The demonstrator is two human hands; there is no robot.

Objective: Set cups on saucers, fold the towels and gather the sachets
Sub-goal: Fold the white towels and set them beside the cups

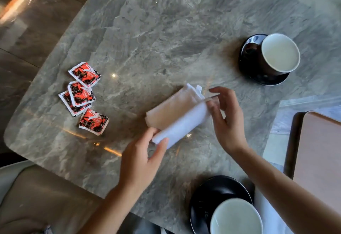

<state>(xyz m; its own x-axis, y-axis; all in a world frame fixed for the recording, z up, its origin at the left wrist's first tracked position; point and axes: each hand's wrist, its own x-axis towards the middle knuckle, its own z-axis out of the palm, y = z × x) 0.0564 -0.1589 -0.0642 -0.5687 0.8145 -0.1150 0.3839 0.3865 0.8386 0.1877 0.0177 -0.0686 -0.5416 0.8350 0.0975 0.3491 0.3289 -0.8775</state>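
Hands [184, 132] pinch folded towel [177, 115]

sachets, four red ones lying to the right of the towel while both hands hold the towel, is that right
Not quite. The head view shows the four red sachets lying to the left of the towel, not the right. The rest stands: the left hand pinches its near end and the right hand holds its far end.

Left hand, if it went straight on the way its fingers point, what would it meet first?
The white towel, whose near end the left hand pinches; beyond it, probably the right hand.
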